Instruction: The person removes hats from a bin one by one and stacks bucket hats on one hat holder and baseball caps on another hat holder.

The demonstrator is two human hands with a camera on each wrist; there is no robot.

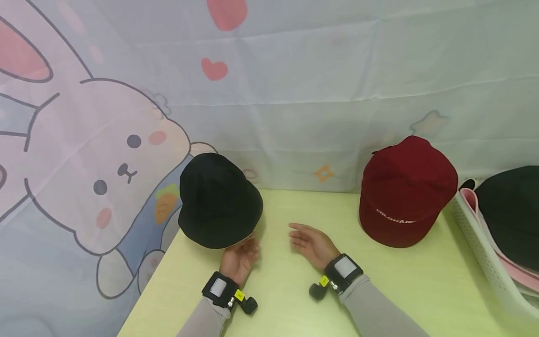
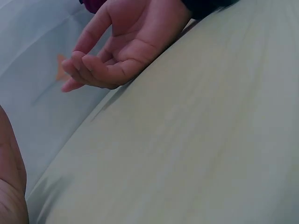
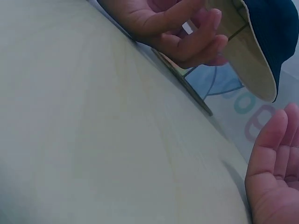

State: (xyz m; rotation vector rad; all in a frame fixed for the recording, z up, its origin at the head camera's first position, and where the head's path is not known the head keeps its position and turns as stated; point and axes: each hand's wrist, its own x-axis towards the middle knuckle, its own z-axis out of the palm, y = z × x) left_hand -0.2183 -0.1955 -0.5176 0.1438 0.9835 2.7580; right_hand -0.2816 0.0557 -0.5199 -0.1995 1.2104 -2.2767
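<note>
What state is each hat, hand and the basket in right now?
Black bucket hat: crown up, brim at the table's left edge.
Red cap: standing crown up, untouched.
Left hand: palm up, fingers under the hat's brim.
Right hand: relaxed, holding nothing.
White basket: holds a dark hat.

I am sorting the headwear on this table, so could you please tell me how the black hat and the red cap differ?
The black hat is plain, while the red cap carries white lettering on its front. The black hat sits at the table's left corner, its brim over the left hand's fingers; the red cap sits to the right, beside a white basket, with no hand on it. Both rest crown up on the green table near the curtain.
</note>
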